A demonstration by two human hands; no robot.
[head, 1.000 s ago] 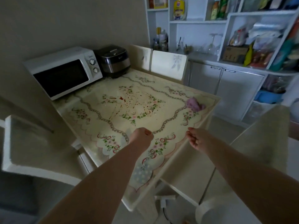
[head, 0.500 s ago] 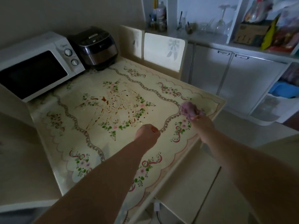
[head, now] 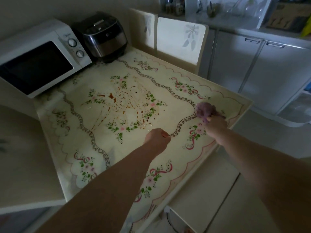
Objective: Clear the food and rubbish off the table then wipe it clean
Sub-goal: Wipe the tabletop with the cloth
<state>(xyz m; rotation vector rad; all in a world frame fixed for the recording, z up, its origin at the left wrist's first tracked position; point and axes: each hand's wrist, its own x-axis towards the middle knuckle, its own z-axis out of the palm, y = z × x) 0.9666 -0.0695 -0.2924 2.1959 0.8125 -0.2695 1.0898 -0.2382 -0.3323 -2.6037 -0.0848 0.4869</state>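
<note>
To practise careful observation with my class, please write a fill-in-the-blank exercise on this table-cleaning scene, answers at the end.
1. The right hand grips a crumpled cloth coloured ____.
2. Brown stains lie in the ____ of the table.
3. The rice cooker stands on the microwave's ____ side.
4. The left hand is curled into a ____.
Answers: purple, middle, right, fist.

- Plain beige wall (head: 50, 7) on the far left, dimly lit.
- White cabinets (head: 252, 68) with metal handles, far right.
- Two pale chair backs (head: 178, 37), far centre.
- Light floor (head: 252, 140), right.
</note>
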